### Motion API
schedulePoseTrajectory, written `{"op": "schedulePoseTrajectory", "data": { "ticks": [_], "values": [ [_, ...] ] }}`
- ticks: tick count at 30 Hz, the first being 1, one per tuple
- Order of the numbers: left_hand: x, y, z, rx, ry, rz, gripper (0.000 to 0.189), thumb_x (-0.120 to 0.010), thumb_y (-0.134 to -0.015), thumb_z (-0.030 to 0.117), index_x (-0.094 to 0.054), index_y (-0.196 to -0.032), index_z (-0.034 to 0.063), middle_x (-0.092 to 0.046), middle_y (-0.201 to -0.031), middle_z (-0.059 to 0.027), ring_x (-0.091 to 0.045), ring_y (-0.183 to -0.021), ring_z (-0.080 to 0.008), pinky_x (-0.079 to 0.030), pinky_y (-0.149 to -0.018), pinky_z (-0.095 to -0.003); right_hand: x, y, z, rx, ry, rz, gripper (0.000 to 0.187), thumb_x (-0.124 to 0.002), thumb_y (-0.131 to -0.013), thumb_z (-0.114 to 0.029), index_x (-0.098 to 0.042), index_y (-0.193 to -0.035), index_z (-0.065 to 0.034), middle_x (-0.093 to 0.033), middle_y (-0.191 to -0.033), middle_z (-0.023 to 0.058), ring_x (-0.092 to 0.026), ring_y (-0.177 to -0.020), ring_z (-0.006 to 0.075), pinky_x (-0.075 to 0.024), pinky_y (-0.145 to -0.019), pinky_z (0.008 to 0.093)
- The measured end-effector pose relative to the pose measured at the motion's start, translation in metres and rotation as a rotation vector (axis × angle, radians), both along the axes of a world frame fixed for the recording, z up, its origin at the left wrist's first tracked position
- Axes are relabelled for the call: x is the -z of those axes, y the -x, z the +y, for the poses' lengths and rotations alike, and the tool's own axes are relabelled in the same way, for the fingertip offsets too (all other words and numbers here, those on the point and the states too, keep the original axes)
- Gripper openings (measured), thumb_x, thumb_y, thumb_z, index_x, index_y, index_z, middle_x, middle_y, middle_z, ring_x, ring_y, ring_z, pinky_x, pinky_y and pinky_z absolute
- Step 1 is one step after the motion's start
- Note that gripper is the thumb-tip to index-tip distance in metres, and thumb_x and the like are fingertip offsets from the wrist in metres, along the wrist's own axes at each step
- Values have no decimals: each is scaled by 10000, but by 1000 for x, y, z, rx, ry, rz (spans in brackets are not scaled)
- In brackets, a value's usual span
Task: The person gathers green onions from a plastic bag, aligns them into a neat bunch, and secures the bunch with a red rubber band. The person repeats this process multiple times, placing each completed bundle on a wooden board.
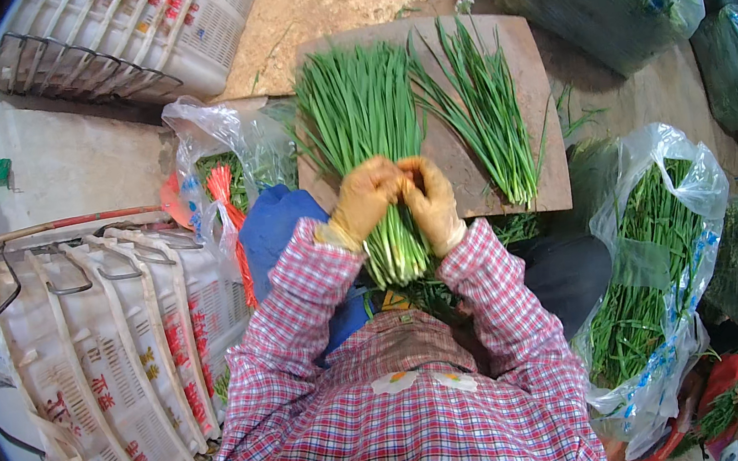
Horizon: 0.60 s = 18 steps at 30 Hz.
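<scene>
A thick bunch of garlic chives lies on a brown board, its leaf tips pointing away from me. Its pale cut stems extend over the board's near edge. My left hand, in a yellowish glove, grips the bunch from the left just above the stem ends. From the right, my right hand, gloved alike, closes on it with fingertips meeting the left ones. Whether a thin tie is between the fingertips cannot be seen. A smaller loose pile of chives lies to the right, bearing one white flower head.
Red plastic strips hang at my left beside a clear bag. White plastic crates with metal handles stand left; another crate is far left. Clear bags of greens line the right side. A larger wrapped bundle sits far right.
</scene>
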State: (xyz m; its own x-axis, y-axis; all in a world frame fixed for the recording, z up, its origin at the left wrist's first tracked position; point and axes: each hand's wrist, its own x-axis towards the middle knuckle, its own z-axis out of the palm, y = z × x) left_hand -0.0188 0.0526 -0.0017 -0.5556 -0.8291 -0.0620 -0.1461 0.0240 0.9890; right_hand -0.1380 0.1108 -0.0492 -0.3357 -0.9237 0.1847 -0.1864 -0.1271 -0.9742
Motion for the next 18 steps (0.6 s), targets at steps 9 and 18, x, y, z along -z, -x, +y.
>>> {"op": "schedulePoseTrajectory", "data": {
  "ticks": [9,18],
  "values": [
    [-2,-7,-33,263,205,-513,158,-609,-780,154,-616,-746,-1,-537,-723,-74,-548,-651,-170,-433,-585,-285,19,4,-13,-210,-276,-454,298,-570,-744,-34,-530,-1040,-31,-560,-850,103,-574,-776,207,-475,-703,321],
    [-6,1,-27,239,-25,-360,245,-629,-740,8,-624,-980,61,-512,-727,18,-522,-678,-81,-424,-620,-203,35,6,-17,37,-160,-260,401,-539,-751,109,-500,-1122,-41,-516,-874,-3,-492,-809,82,-434,-745,215]
  ]
}}
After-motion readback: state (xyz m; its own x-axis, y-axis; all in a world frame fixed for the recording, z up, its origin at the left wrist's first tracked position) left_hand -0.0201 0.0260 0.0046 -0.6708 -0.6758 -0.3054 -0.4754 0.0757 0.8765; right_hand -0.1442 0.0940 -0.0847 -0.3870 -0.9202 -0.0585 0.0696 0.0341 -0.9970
